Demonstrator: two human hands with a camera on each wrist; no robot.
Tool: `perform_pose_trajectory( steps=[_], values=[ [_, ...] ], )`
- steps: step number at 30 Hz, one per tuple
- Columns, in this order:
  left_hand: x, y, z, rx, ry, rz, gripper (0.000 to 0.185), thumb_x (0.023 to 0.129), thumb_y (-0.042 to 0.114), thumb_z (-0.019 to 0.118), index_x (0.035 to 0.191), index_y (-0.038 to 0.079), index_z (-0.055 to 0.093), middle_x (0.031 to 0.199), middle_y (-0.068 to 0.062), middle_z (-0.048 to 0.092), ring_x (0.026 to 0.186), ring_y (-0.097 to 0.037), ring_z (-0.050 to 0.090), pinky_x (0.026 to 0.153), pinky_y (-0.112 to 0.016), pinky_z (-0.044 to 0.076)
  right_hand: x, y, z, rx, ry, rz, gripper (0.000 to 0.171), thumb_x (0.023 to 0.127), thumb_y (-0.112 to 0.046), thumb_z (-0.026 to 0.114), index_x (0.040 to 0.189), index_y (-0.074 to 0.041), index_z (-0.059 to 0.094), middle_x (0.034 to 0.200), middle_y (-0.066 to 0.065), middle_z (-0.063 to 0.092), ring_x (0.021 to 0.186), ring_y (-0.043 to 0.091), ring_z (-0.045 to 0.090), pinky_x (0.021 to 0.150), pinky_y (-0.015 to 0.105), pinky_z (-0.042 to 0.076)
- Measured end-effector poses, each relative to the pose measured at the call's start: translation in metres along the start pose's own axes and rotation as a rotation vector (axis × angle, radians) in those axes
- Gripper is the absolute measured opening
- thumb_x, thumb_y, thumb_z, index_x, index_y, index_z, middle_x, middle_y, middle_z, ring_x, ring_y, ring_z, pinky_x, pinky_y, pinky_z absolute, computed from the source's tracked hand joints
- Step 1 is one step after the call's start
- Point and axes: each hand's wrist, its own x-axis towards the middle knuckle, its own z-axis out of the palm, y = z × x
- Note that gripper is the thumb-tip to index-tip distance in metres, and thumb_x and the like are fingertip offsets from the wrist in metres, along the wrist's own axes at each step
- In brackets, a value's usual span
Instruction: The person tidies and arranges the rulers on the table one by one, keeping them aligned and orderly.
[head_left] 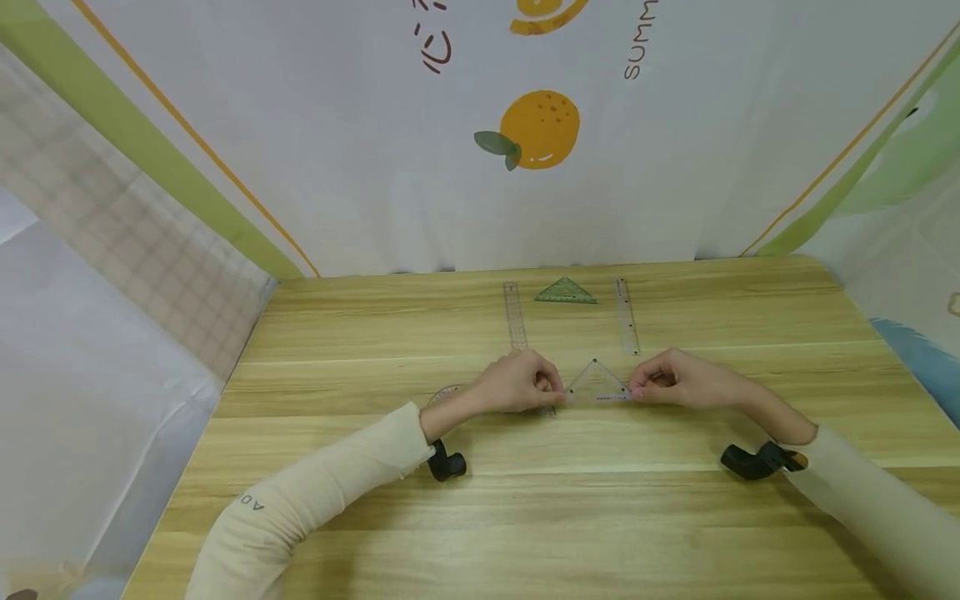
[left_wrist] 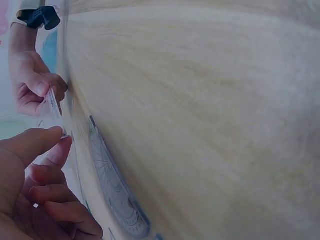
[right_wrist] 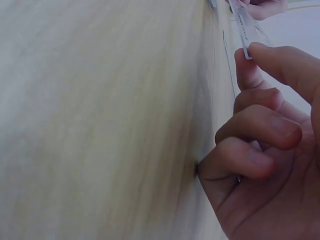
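The clear set square [head_left: 597, 385] sits at the middle of the table [head_left: 525, 500], pinched at its two lower corners: the left hand [head_left: 517, 382] nips the left corner between thumb and forefinger, the right hand [head_left: 671, 379] the right corner, other fingers curled. It looks lifted or tilted off the wood, so placing it seems unfinished. Beyond lie two rulers [head_left: 514, 315] flanking a green set square [head_left: 566, 291], and a protractor [left_wrist: 117, 192] beside the left hand.

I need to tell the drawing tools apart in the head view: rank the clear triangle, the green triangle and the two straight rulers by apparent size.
1. Left straight ruler and right straight ruler: about alike; the left one is partly hidden.
2. Clear triangle, pinched by left hand and right hand.
3. Green triangle, only slightly smaller and farther away, so unsure.
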Motion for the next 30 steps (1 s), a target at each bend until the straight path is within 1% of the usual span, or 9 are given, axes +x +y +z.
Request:
perform_pose_trajectory(
  steps=[3,6,12,17,25,30],
  values=[
    [0.0,0.0,0.002,-0.004,-0.006,-0.013,0.012,0.095,0.021,0.076,0.088,0.013,0.079,0.053,0.007,0.047,0.046,-0.003,0.037,0.047,-0.019,0.028,-0.001,-0.001,0.0,0.0,-0.005,0.007,0.011,0.103,-0.006,0.062,0.1,-0.006,0.072,0.08,0.0,0.061,0.066,0.004,0.045,0.055,0.025,0.039],
    [0.0,-0.001,0.003,-0.007,-0.017,-0.02,0.012,0.095,0.023,0.076,0.088,0.013,0.079,0.053,0.007,0.048,0.046,-0.003,0.037,0.046,-0.019,0.028,-0.002,-0.002,0.001,-0.008,-0.014,0.004,0.011,0.103,-0.008,0.062,0.099,-0.007,0.072,0.077,-0.005,0.058,0.064,0.003,0.042,0.053,0.025,0.036],
    [0.001,-0.002,0.004,-0.005,-0.034,-0.014,0.012,0.095,0.023,0.076,0.088,0.014,0.078,0.054,0.008,0.049,0.046,-0.003,0.036,0.048,-0.019,0.029,-0.003,-0.002,0.001,-0.028,-0.019,-0.021,0.011,0.102,-0.006,0.062,0.098,-0.008,0.073,0.073,-0.012,0.051,0.062,0.001,0.038,0.05,0.025,0.032],
    [0.002,-0.002,0.005,0.011,-0.037,-0.004,0.012,0.095,0.022,0.076,0.087,0.013,0.078,0.054,0.009,0.05,0.047,-0.003,0.037,0.049,-0.019,0.03,-0.004,-0.003,0.0,-0.04,-0.026,-0.026,0.011,0.102,-0.006,0.062,0.097,-0.007,0.072,0.072,-0.013,0.048,0.061,0.001,0.038,0.05,0.024,0.032],
    [0.001,-0.002,0.006,0.016,-0.04,-0.003,0.012,0.095,0.021,0.076,0.087,0.013,0.077,0.055,0.009,0.049,0.048,-0.003,0.037,0.052,-0.02,0.031,-0.002,-0.008,0.001,-0.069,-0.035,0.008,0.01,0.102,-0.008,0.064,0.095,-0.007,0.072,0.073,-0.013,0.049,0.062,0.001,0.039,0.053,0.022,0.034],
    [0.0,-0.002,0.007,0.012,-0.045,-0.005,0.011,0.096,0.02,0.075,0.087,0.013,0.077,0.055,0.008,0.05,0.048,-0.003,0.037,0.051,-0.02,0.031,-0.001,-0.012,0.002,-0.061,-0.05,0.01,0.01,0.101,-0.007,0.064,0.094,-0.006,0.072,0.072,-0.013,0.049,0.061,0.001,0.039,0.052,0.022,0.033]
  ],
)
